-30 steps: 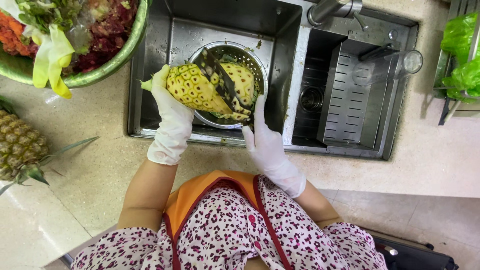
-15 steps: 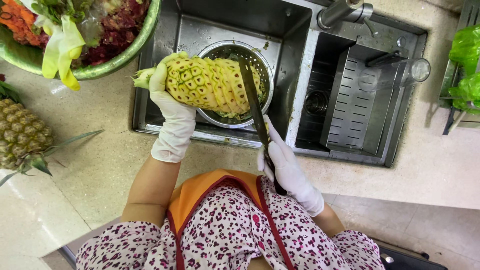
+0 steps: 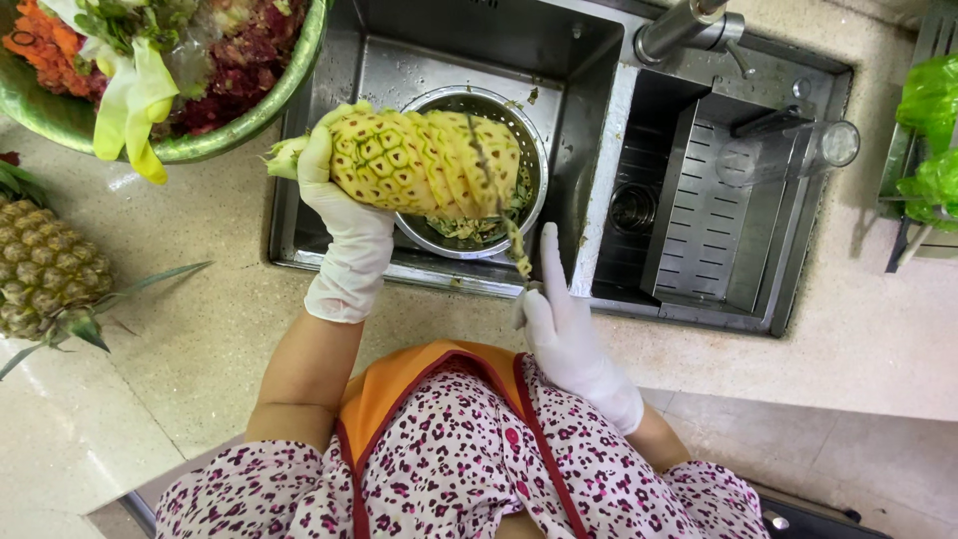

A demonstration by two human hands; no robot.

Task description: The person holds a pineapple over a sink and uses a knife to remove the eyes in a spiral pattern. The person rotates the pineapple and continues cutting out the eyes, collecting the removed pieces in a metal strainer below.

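My left hand (image 3: 344, 215), in a white glove, grips a peeled yellow pineapple (image 3: 424, 160) by its stem end and holds it sideways over a metal colander (image 3: 519, 150) in the sink (image 3: 599, 150). My right hand (image 3: 564, 329), also gloved, grips a knife (image 3: 494, 195) whose blade lies edge-on across the pineapple's right part, index finger stretched along the handle. Peel scraps lie in the colander under the fruit.
A green bowl (image 3: 249, 120) of vegetable scraps with a yellow glove sits at top left. A whole unpeeled pineapple (image 3: 45, 274) lies on the counter at left. A faucet (image 3: 684, 25), a glass (image 3: 798, 150) on the drain rack and green bags (image 3: 933, 130) lie to the right.
The pineapple has been lifted and turned over the colander. The knife has swung from the right of the fruit to lie across it, and my right hand has shifted slightly left.
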